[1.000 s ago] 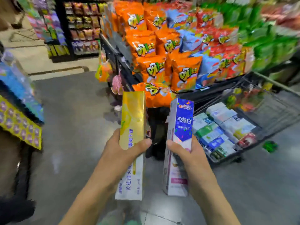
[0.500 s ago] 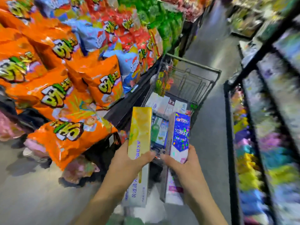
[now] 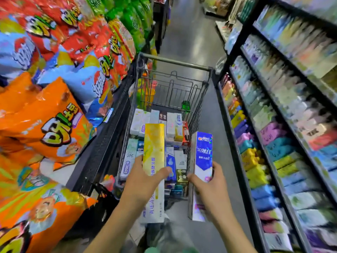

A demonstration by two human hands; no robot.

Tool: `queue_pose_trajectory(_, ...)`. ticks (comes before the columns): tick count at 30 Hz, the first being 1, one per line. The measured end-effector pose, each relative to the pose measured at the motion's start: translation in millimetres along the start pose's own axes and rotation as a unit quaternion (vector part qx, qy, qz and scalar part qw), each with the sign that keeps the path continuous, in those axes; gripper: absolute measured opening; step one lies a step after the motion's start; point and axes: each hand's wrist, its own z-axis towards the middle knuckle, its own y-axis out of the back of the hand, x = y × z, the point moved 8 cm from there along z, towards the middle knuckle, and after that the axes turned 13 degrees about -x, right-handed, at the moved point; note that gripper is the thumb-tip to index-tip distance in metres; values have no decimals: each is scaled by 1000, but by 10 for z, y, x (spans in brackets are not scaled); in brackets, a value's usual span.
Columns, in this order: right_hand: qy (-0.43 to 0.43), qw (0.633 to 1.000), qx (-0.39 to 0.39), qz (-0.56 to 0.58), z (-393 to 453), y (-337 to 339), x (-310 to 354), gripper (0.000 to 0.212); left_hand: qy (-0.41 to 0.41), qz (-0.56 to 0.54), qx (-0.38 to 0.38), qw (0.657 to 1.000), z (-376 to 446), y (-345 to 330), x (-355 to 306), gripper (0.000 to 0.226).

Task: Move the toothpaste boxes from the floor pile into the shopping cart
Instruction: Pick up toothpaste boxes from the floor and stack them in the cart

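Note:
My left hand (image 3: 144, 181) grips a long yellow and white toothpaste box (image 3: 153, 148), held upright over the near end of the shopping cart (image 3: 175, 63). My right hand (image 3: 209, 190) grips a blue and white toothpaste box (image 3: 203, 156), upright beside the cart's near right corner. The wire cart stands straight ahead in the aisle and holds several toothpaste boxes (image 3: 171, 125) lying in rows on its floor. The floor pile is out of view.
Orange, red, blue and green snack bags (image 3: 54, 125) bulge from the display on the left, close to the cart. A tall black shelf (image 3: 273, 143) of coloured boxed goods lines the right. Grey aisle floor (image 3: 186, 33) runs on beyond the cart.
The view has swung right until the cart lies straight ahead. Both hands have carried their boxes forward, the yellow one now over the cart, and the boxes stand further apart.

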Motion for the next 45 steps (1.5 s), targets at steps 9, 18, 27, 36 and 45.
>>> queue_pose_trajectory(9, 27, 994, -26, -99, 1613, -562, -253, 38, 34, 48, -38, 998, 1219, -622, -104, 62)
queue_pose_trajectory(18, 60, 995, 25, -80, 2926, -1282, -418, 46, 74, 78, -49, 993, 2036, -1117, -189, 60)
queue_pose_trajectory(27, 27, 985, 55, -163, 3818, -2045, -1016, 47, 106, 89, -94, 986, 2635, -1084, 38, 69)
queue_pose_trajectory(36, -8, 922, 98, -375, 4282, -2461, -1661, 87, 145, 88, -114, 979, 2991, -1126, 307, 75)
queue_pose_trajectory(45, -51, 919, 115, -374, 4405, -2610, -1952, 68, 163, 147, -132, 967, 3057, -1054, 640, 64)
